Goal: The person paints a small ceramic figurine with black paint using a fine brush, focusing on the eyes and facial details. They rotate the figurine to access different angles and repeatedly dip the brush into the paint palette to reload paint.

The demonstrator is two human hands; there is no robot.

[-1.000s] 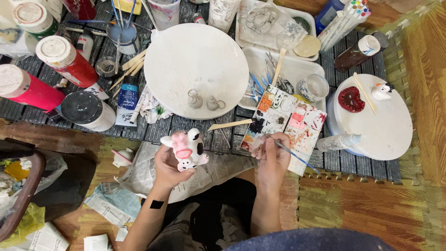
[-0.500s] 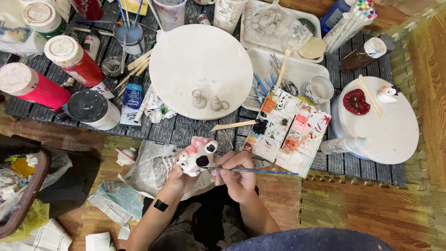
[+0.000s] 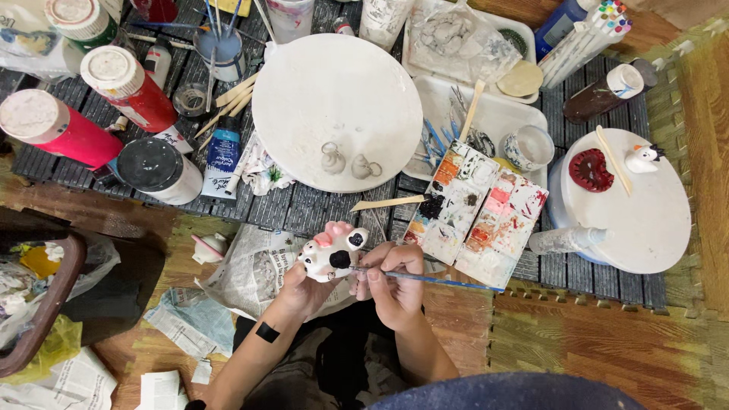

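My left hand (image 3: 302, 287) holds a small white clay animal figurine (image 3: 331, 250) with pink ears and black spots, tilted on its side. A thin blue-handled paintbrush (image 3: 433, 279) is gripped in my right hand (image 3: 392, 279), its tip touching a black spot on the figurine's right side. The two hands sit close together above my lap, just below the low dark slatted table (image 3: 304, 205). An open paint palette (image 3: 478, 212) with many colour wells lies right above my right hand.
A large white round board (image 3: 336, 91) carries two small unpainted clay pieces (image 3: 349, 163). Red and black paint bottles (image 3: 114, 114) stand at left. A second round board (image 3: 645, 212) at right bears a red piece and a small white figure. Newspaper (image 3: 250, 266) covers the floor.
My right hand left the palette and brought the brush to the figurine. My left hand shifted right and tilted the figurine toward the brush.
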